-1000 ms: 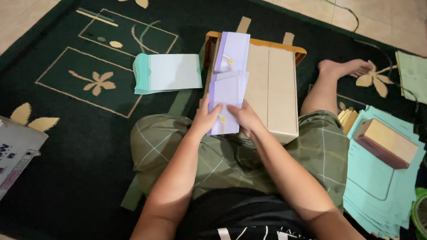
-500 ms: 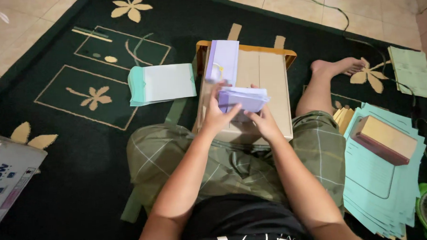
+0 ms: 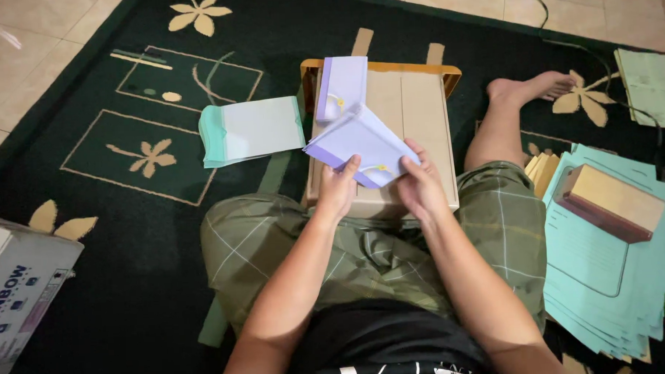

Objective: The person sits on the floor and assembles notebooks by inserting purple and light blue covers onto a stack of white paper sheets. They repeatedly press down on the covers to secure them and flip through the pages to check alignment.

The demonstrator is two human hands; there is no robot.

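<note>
Lavender paper stack [image 3: 362, 145], light and floppy, is pinched by left hand [image 3: 338, 193] at 7 o'clock. Right hand [image 3: 422, 189] is closed on its 5 o'clock edge; I think it slides easily.

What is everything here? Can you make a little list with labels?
Left hand: left hand grips the folded lavender paper bundle
Right hand: right hand grips the same bundle's other side
Under the bundle: low wooden folding table
On the table: upright lavender paper stack
On the carpet: mint-green paper stack
Beside the right leg: spread mint-green sheets under a brown wooden block
Floor: dark green flower-patterned carpet
</note>
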